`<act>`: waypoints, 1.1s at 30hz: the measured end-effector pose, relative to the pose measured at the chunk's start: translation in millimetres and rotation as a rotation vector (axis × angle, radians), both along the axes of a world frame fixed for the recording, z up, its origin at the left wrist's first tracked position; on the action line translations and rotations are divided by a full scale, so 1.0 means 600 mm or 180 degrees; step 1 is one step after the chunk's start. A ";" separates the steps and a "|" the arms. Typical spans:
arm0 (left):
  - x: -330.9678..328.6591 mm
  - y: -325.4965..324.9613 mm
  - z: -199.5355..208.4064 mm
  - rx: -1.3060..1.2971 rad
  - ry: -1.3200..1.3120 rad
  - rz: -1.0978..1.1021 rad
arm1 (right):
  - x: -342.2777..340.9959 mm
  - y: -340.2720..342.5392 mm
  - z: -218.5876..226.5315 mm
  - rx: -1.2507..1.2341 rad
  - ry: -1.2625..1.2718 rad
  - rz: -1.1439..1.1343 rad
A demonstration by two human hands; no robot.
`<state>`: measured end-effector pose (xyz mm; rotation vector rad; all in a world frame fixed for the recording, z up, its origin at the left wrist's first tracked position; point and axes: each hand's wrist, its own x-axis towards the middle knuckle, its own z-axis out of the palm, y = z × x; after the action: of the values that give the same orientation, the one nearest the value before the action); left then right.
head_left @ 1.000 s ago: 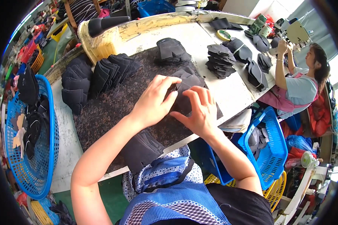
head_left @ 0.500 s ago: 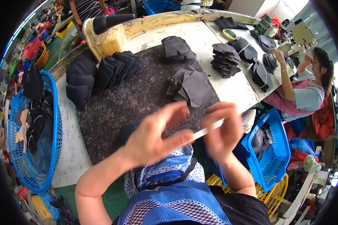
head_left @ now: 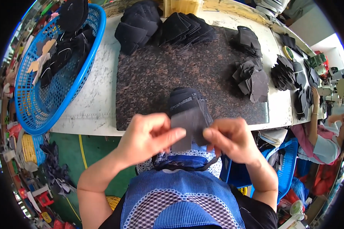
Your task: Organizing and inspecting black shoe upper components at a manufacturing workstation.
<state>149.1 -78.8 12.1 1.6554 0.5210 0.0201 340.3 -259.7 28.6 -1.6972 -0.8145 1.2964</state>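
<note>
A flat dark-grey cut piece point(head_left: 184, 124), apparently fabric or thin leather, is held out in front of my apron. My left hand point(head_left: 147, 133) pinches its left side, thumb on top. At its right edge, my right hand point(head_left: 233, 139) is closed with thumb against fingers. Just beyond the piece, a stack of black cut pieces point(head_left: 184, 95) rests at the near edge of a speckled brown stone slab point(head_left: 149, 80). The held piece hides the stack's near end.
Fanned black pieces point(head_left: 139, 24) and another black pile point(head_left: 187, 28) lie at the back. Grey pieces point(head_left: 252, 80) sit on the slab's right. A blue basket point(head_left: 97, 42) stands left, and a blue crate point(head_left: 288, 168) right. A co-worker point(head_left: 321, 141) sits at far right.
My view has swung, so the slab is now straight ahead. The blurred hands held a pale strip-like edge between them; now a dark-grey piece shows flat there, and the black stack is visible beyond it.
</note>
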 end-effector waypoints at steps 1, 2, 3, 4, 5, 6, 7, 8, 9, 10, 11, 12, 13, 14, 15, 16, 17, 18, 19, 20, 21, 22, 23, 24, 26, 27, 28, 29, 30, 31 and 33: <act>0.011 0.009 -0.012 0.0013 -0.0005 0.0132 | 0.004 0.015 0.002 -0.0017 -0.0567 -0.0010; 0.016 0.013 -0.022 0.0002 -0.0018 0.0139 | 0.009 0.018 -0.020 0.0045 -0.0773 0.0048; 0.020 0.016 -0.033 -0.0108 0.0116 0.0105 | 0.012 0.020 -0.029 0.0040 -0.0780 0.0060; 0.021 0.017 -0.041 -0.0220 0.0253 0.0068 | 0.014 0.021 -0.035 0.0079 -0.0994 0.0146; 0.020 0.017 -0.045 -0.0228 0.0252 0.0075 | 0.015 0.022 -0.040 0.0117 -0.1206 0.0231; 0.021 0.016 -0.049 -0.0184 0.0264 0.0029 | 0.014 0.020 -0.043 0.0100 -0.1206 0.0225; 0.021 0.014 -0.052 -0.0140 0.0279 -0.0018 | 0.013 0.018 -0.045 0.0115 -0.1209 0.0176; 0.020 0.013 -0.056 -0.0155 0.0283 -0.0029 | 0.011 0.016 -0.047 0.0130 -0.1210 0.0125; 0.020 0.015 -0.059 -0.0149 0.0239 -0.0010 | 0.011 0.017 -0.047 0.0124 -0.1210 0.0120; 0.021 0.015 -0.060 -0.0143 0.0196 0.0009 | 0.010 0.019 -0.047 0.0114 -0.1232 0.0091; 0.022 0.014 -0.062 -0.0145 0.0200 0.0005 | 0.009 0.020 -0.047 0.0105 -0.1253 0.0063; 0.026 0.013 -0.063 -0.0102 0.0273 0.0037 | 0.008 0.021 -0.050 0.0103 -0.1258 0.0054; 0.029 0.012 -0.065 -0.0058 0.0347 0.0071 | 0.005 0.019 -0.058 0.0185 -0.1381 0.0046; 0.029 0.013 -0.066 -0.0057 0.0345 0.0064 | 0.003 0.018 -0.065 0.0268 -0.1502 0.0040; 0.030 0.017 -0.067 0.0583 0.0363 0.0003 | 0.001 0.018 -0.071 0.0267 -0.1504 0.0023; 0.030 0.019 -0.069 0.1222 0.0377 -0.0058 | 0.000 0.018 -0.076 0.0372 -0.1759 -0.0062; 0.032 0.017 -0.072 0.1224 0.0375 -0.0073 | -0.001 0.018 -0.081 0.0474 -0.2013 -0.0147; 0.034 0.010 -0.075 0.2315 -0.0614 -0.0016 | -0.002 0.012 -0.082 0.0651 -0.2185 -0.0209; 0.034 0.005 -0.079 0.3373 -0.1637 0.0051 | -0.004 0.012 -0.088 0.0651 -0.2202 -0.0224; 0.029 0.006 -0.091 0.3758 -0.1651 -0.0370 | -0.007 0.015 -0.100 0.1344 -0.2867 -0.0081; 0.030 0.009 -0.099 0.3759 -0.1667 -0.0377 | -0.009 0.016 -0.114 0.2046 -0.3513 0.0076; 0.032 0.012 -0.106 0.3509 -0.1678 -0.0373 | -0.008 0.009 -0.126 0.1975 -0.3375 0.0059; 0.034 0.014 -0.106 0.3260 -0.1693 -0.0370 | -0.008 0.004 -0.124 0.1975 -0.3397 0.0047; 0.031 0.012 -0.096 0.3051 -0.1573 -0.0453 | -0.008 0.002 -0.123 0.1853 -0.2760 -0.0255; 0.028 0.019 -0.101 0.2930 -0.1576 -0.0451 | 0.008 -0.002 -0.122 0.1405 -0.1637 -0.0955; 0.027 0.021 -0.105 0.2794 -0.1549 -0.0435 | 0.026 -0.004 -0.125 0.1084 -0.1135 -0.1349; 0.023 0.017 -0.106 0.2439 -0.1418 -0.0456 | 0.039 -0.001 -0.116 0.0760 -0.1301 -0.1032; 0.022 0.012 -0.109 0.2455 -0.1454 -0.0488 | 0.049 0.003 -0.102 0.0431 -0.1462 -0.0720; 0.022 0.006 -0.114 0.2558 -0.1453 -0.0403 | 0.050 0.012 -0.082 0.0168 -0.1417 -0.0384; 0.022 0.002 -0.120 0.2664 -0.1450 -0.0319 | 0.048 0.026 -0.069 -0.0091 -0.1359 -0.0052; 0.015 -0.005 -0.139 0.2742 -0.1459 -0.0211 | 0.039 0.049 -0.067 -0.0315 -0.2107 0.0260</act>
<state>158.0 -81.5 -71.1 2.4049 0.0869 0.6364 363.6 -230.5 -11.8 -2.2315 -1.2163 0.8239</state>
